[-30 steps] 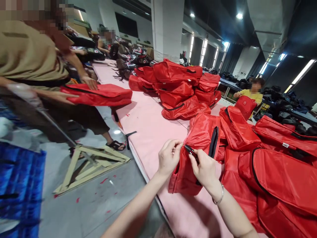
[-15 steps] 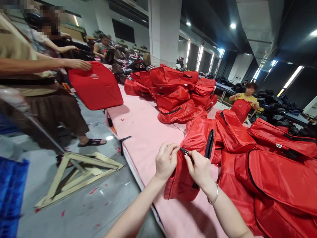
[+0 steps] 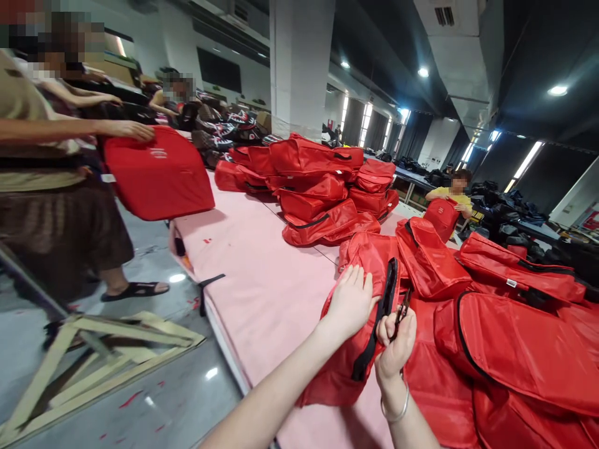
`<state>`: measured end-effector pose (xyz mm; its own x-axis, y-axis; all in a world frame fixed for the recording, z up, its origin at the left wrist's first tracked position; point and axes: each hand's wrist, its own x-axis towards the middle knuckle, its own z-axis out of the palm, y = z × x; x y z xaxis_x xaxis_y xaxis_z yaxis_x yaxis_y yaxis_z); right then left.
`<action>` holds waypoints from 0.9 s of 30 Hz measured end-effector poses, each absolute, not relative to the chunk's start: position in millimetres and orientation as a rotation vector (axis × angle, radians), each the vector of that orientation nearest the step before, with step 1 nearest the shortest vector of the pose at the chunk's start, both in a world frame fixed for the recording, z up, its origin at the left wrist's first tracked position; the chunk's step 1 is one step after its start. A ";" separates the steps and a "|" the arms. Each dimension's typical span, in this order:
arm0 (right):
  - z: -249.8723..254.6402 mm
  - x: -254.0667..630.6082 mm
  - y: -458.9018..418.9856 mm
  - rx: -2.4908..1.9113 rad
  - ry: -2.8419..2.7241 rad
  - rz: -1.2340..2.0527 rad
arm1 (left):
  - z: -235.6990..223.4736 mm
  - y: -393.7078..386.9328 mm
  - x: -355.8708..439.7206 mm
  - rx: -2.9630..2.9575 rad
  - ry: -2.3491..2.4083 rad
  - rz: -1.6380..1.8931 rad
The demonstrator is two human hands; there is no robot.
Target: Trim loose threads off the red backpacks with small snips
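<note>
A red backpack (image 3: 337, 374) with a black zipper lies in front of me on the pink-covered table (image 3: 262, 268). My left hand (image 3: 350, 302) rests on its top with fingers stretched out along the fabric, beside the zipper. In my right hand (image 3: 397, 340), at the bag's right side, I grip a small pair of dark thread snips (image 3: 401, 310), blades pointing up. The fingers are wrapped round the snips, so part of them is hidden. A metal bangle circles my right wrist.
More red backpacks (image 3: 528, 343) crowd the right side, and a pile of red backpacks (image 3: 309, 187) stands farther back. At left a co-worker's hand (image 3: 128, 130) holds up a red bag (image 3: 159, 178). A wooden stand (image 3: 140, 362) is on the floor beside the table. Another person holds a red bag (image 3: 440, 218).
Both hands were together at the bag's edge; now the left lies flat on the bag and the right has moved right with the snips. The bag has turned, showing more of its zipper.
</note>
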<state>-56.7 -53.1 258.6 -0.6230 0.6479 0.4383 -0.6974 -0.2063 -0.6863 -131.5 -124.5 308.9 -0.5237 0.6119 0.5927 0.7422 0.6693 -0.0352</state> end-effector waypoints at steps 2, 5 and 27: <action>256.1 -55.3 -54.2 0.077 -1.126 1.937 | 301.0 -127.7 -127.7 -1.095 -2.243 -0.241; 249.2 -54.4 -57.8 0.095 -1.175 1.919 | 291.7 -140.7 -123.7 -1.149 -2.128 -0.274; 243.5 -23.3 -14.6 -0.037 -1.318 1.746 | 282.0 -259.0 -141.2 -1.637 -1.782 -0.582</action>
